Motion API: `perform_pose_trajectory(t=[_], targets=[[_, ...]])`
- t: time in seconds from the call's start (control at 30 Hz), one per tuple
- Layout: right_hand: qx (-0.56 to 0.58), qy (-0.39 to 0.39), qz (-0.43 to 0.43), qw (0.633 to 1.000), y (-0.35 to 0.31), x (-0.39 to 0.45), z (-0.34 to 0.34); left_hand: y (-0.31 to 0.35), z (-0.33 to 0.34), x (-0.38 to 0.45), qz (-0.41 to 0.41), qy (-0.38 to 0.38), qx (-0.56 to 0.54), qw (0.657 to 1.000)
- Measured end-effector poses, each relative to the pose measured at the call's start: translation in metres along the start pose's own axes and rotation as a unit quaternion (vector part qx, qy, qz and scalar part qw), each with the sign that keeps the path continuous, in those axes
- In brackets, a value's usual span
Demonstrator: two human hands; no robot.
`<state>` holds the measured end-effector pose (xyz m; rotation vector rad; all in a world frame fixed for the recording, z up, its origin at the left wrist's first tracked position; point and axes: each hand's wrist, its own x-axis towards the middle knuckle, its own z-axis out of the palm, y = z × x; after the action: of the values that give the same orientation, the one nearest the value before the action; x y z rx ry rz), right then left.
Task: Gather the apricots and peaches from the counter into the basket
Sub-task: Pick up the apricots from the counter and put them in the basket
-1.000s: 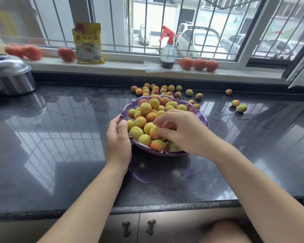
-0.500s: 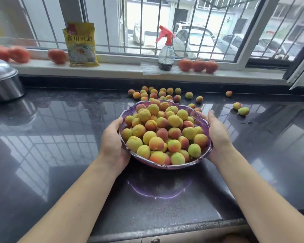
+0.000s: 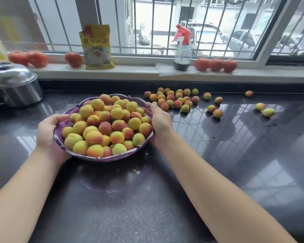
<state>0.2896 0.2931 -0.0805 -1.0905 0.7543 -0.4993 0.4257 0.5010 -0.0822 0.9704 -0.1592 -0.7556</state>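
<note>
**Basket in both hands, loose fruit off to the right**

I have the purple basket point(image 3: 102, 157) held at its two sides: my left hand point(image 3: 49, 132) curls round the near-left rim, and my right hand point(image 3: 159, 120) cups the far-right rim with the fingers wrapped on the edge. Both grips are grasping the basket, neither is free.

The relation that matters: the fruit left on the surface point(image 3: 235, 155) lies to the right of and beyond the basket. The main cluster of loose apricots and peaches point(image 3: 175, 99) begins just beside my right hand, so that hand is clearly the nearer one. A few stragglers point(image 3: 265, 110) sit well apart, further right.

The basket is heaped with fruit above its rim. I judge it will hold little more without pieces rolling off.
</note>
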Motion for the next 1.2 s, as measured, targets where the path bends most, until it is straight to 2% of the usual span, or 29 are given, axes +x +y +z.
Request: perform_pose_trajectory(t=[0.1, 0.17, 0.2, 0.27, 0.3, 0.33, 0.47, 0.63, 0.73, 0.8, 0.87, 0.93, 1.03, 1.1, 1.2], targets=[[-0.004, -0.016, 0.002, 1.000, -0.002, 0.012, 0.011, 0.005, -0.014, 0.005, 0.007, -0.013, -0.011, 1.000], [-0.070, 0.014, -0.077, 0.994, -0.006, 0.024, 0.002, 0.003, -0.019, 0.008, 0.004, -0.028, -0.027, 0.999], [-0.171, 0.071, -0.155, 0.971, -0.007, 0.033, -0.009, 0.002, -0.021, 0.009, 0.004, -0.033, -0.029, 0.999], [-0.371, 0.199, -0.289, 0.860, -0.007, 0.051, -0.033, 0.001, -0.022, 0.013, 0.005, -0.039, -0.032, 0.999], [-0.431, 0.233, -0.302, 0.818, -0.007, 0.060, -0.042, 0.002, -0.021, 0.016, 0.012, -0.039, -0.037, 0.998], [-0.465, 0.249, -0.293, 0.797, -0.006, 0.068, -0.047, 0.004, -0.021, 0.019, 0.023, -0.040, -0.047, 0.998], [-0.566, 0.264, -0.234, 0.745, -0.007, 0.091, -0.036, 0.006, -0.024, 0.028, 0.045, -0.027, -0.093, 0.994], [-0.577, 0.291, -0.225, 0.729, -0.007, 0.100, -0.034, 0.005, -0.025, 0.030, 0.048, -0.033, -0.103, 0.993], [-0.582, 0.279, -0.213, 0.734, -0.005, 0.098, -0.036, 0.004, -0.024, 0.031, 0.051, -0.031, -0.107, 0.992], [-0.566, 0.268, -0.208, 0.751, -0.006, 0.098, -0.035, 0.003, -0.024, 0.031, 0.051, -0.031, -0.107, 0.992], [-0.514, 0.245, -0.236, 0.788, -0.019, 0.096, -0.033, 0.002, -0.025, 0.032, 0.050, -0.030, -0.110, 0.992], [-0.451, 0.191, -0.282, 0.825, -0.044, 0.084, -0.026, 0.003, -0.025, 0.032, 0.046, -0.031, -0.114, 0.992], [-0.390, 0.030, -0.317, 0.864, -0.084, 0.038, -0.006, 0.004, -0.025, 0.031, 0.041, -0.023, -0.124, 0.991], [-0.401, -0.117, -0.293, 0.860, -0.099, 0.003, 0.009, 0.003, -0.025, 0.031, 0.045, -0.023, -0.130, 0.990], [-0.462, -0.266, -0.232, 0.814, -0.104, -0.029, 0.027, 0.002, -0.023, 0.030, 0.049, -0.019, -0.133, 0.990]])
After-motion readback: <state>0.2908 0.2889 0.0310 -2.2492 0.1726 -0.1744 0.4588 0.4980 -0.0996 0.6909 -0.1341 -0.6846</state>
